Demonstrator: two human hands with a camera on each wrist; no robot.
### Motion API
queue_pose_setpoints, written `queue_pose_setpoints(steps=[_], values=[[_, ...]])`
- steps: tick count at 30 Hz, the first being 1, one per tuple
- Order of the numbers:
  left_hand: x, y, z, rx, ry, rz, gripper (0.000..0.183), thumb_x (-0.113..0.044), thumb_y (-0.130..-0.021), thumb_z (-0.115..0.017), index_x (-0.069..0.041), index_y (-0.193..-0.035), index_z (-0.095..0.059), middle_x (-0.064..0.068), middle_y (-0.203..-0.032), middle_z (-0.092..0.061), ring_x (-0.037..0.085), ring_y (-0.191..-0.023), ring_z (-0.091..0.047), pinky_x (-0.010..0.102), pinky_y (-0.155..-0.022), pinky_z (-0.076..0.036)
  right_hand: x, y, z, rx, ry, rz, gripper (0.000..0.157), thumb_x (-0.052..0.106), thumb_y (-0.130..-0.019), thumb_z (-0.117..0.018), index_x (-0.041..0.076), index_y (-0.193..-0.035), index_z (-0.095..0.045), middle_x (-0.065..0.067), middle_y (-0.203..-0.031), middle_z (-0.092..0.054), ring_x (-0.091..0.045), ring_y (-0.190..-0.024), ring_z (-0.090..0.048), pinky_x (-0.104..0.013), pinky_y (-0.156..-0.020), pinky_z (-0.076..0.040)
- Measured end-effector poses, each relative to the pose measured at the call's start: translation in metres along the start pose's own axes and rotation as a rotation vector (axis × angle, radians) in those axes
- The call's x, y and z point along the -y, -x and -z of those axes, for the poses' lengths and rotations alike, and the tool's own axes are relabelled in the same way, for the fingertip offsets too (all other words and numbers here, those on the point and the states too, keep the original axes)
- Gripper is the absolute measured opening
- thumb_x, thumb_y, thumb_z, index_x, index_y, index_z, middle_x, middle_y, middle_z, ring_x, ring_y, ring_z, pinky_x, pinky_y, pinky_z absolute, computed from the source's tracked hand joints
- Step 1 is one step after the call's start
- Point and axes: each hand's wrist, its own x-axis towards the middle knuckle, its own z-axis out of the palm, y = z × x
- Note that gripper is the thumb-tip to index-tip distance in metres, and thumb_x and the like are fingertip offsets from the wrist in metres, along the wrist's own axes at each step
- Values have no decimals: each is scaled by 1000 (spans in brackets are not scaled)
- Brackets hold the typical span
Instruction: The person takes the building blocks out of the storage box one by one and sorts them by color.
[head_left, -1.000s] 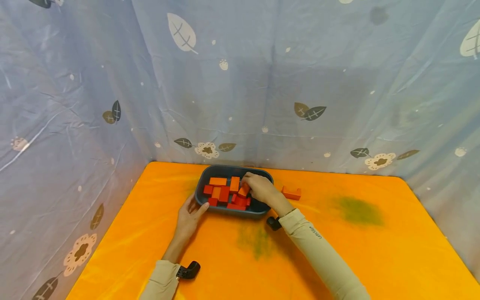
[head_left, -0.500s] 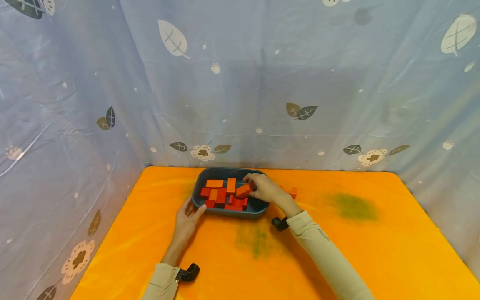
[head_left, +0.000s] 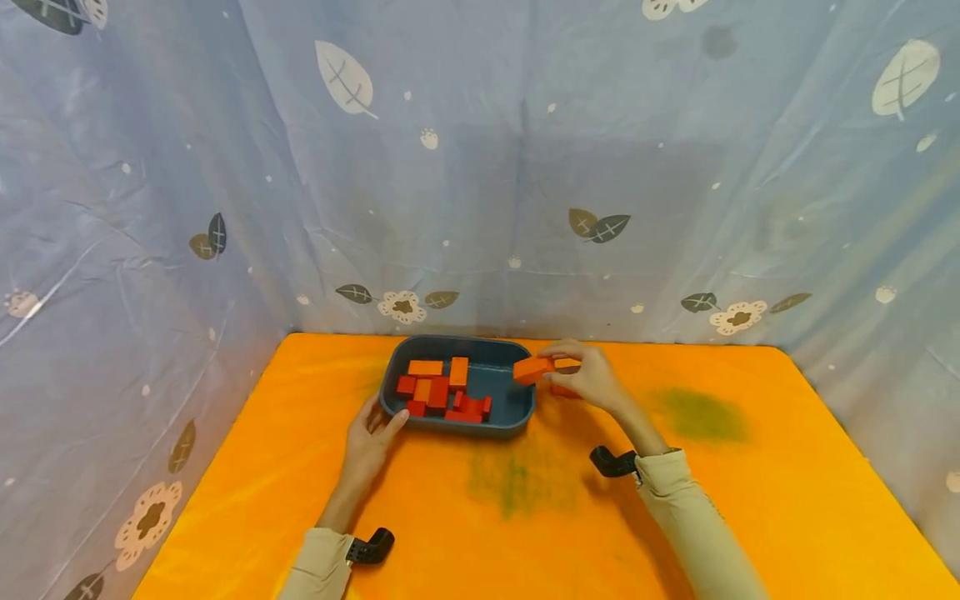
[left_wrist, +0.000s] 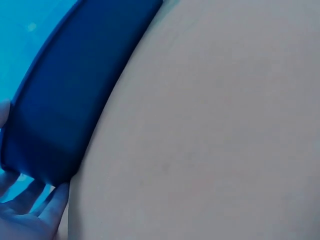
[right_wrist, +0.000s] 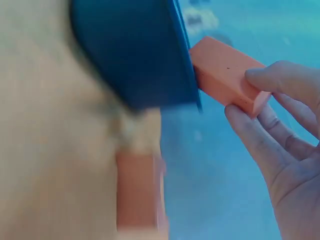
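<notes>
A dark blue-grey rectangular tub (head_left: 495, 428) sits near the back of the table. My left hand (head_left: 363, 446) holds its left end, thumb at the front rim and fingers against the outer end, as the left wrist view (left_wrist: 75, 85) of it also shows. Beyond the tub's right rim, my right hand (head_left: 594, 382) pinches an orange rectangular block (right_wrist: 225, 70) between thumb and fingertips, tilted, its far end overlapping the rim. Inside, several red and orange blocks (head_left: 438, 392) lie toward the left, with a red notched block (head_left: 471, 405) near the front wall.
Another orange block (right_wrist: 136, 192) lies on the table right of the tub, partly hidden by my right hand in the head view. The orange-yellow tabletop (head_left: 450, 533) has green smudges. A patterned grey-blue curtain (head_left: 480, 192) rises behind its back edge.
My right hand has lifted the orange block from among the others and carried it right, to the tub's right rim. My left hand keeps its hold on the tub's left end.
</notes>
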Motion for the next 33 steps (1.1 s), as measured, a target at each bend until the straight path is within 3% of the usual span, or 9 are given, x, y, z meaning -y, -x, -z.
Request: queue_pose_setpoints(steps=[6, 14, 16, 20, 23, 26, 31, 33], values=[[1, 2, 2, -4, -4, 8, 75, -27, -90, -73, -2, -150, -36, 20, -154, -34, 40, -138, -35, 52, -111, -34, -23, 25, 47, -70, -26, -120, 37, 9, -86, -75, -1, -121, -66, -18, -124, -64, -33, -111, -61, -21, -83, -53], [1, 0, 2, 15, -2, 12, 74, -26, -91, -72, -2, -150, -35, 20, -154, -33, 40, -139, -33, 51, -112, -32, -56, 60, 91, -146, 116, -167, 38, 13, -88, -74, -2, -122, -65, -21, -119, -66, -17, -107, -62, -12, -84, -47], [2, -2, 2, 19, -6, 20, 73, -24, -92, -71, -1, -150, -34, 21, -155, -32, 41, -140, -32, 51, -112, -31, -65, 66, 95, -141, 153, -167, 37, 13, -88, -75, -2, -121, -67, -21, -117, -67, -17, -106, -63, -11, -84, -47], [3, -4, 2, 22, 3, 26, 71, -21, -92, -71, 0, -150, -34, 21, -155, -31, 41, -140, -31, 52, -113, -31, -81, 76, 97, -101, 161, -154, 34, 5, -85, -75, -6, -116, -67, -24, -116, -66, -30, -107, -64, -13, -81, -50], [3, -2, 1, 22, 1, 14, 72, -23, -92, -71, -2, -150, -35, 20, -155, -32, 40, -140, -32, 51, -112, -31, -88, 79, 95, -92, 205, -120, 31, -3, -83, -75, -8, -113, -69, -26, -115, -64, -37, -104, -63, -20, -82, -54], [3, -1, 0, 17, 1, -8, 71, -27, -91, -72, -4, -149, -38, 19, -154, -35, 39, -139, -34, 50, -112, -33, -90, 80, 93, -107, 300, -84, 29, -6, -80, -76, -6, -109, -71, -23, -113, -65, -37, -102, -63, -28, -83, -56], [2, 0, -1, -2, 1, -23, 71, -29, -90, -72, -5, -149, -39, 17, -152, -37, 38, -138, -36, 49, -111, -34, -93, 79, 91, -116, 342, -92, 29, -7, -80, -76, -4, -108, -72, -21, -111, -66, -37, -100, -64, -24, -84, -54], [2, -1, -1, -1, 5, -17, 72, -29, -90, -72, -5, -149, -39, 18, -152, -38, 38, -138, -36, 48, -111, -34, -92, 77, 90, -100, 379, -76, 30, -6, -79, -76, -3, -109, -72, -20, -112, -66, -37, -102, -63, -30, -88, -53]])
